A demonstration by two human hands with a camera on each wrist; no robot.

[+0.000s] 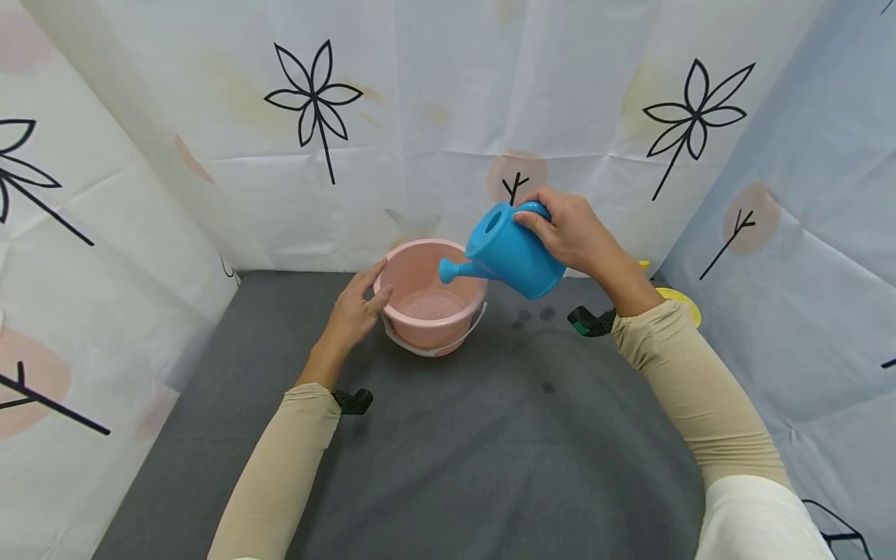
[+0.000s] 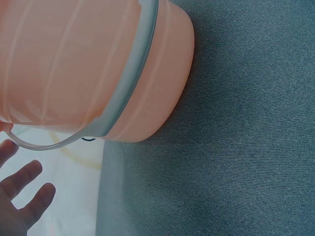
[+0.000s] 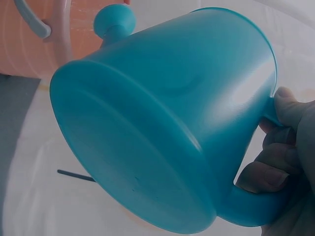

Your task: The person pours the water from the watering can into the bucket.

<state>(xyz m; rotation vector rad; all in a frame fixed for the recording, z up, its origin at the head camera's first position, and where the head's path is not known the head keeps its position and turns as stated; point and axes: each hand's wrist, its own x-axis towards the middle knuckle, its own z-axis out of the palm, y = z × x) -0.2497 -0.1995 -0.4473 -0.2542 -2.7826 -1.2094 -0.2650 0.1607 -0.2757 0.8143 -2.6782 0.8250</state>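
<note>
My right hand grips the handle of a blue watering can. The can tilts to the left, its spout rose over the opening of a pink bucket. In the right wrist view, fingers curl round the handle, and the can's round base faces the camera. The bucket stands on the grey cloth, its pale handle hanging down at the front. At its left rim, my left hand touches with thumb and forefinger; in the left wrist view, the other fingers are spread out beside it.
A yellow object shows partly behind the right forearm. Several dark spots mark the grey cloth. White printed fabric hangs close behind the bucket and along both sides.
</note>
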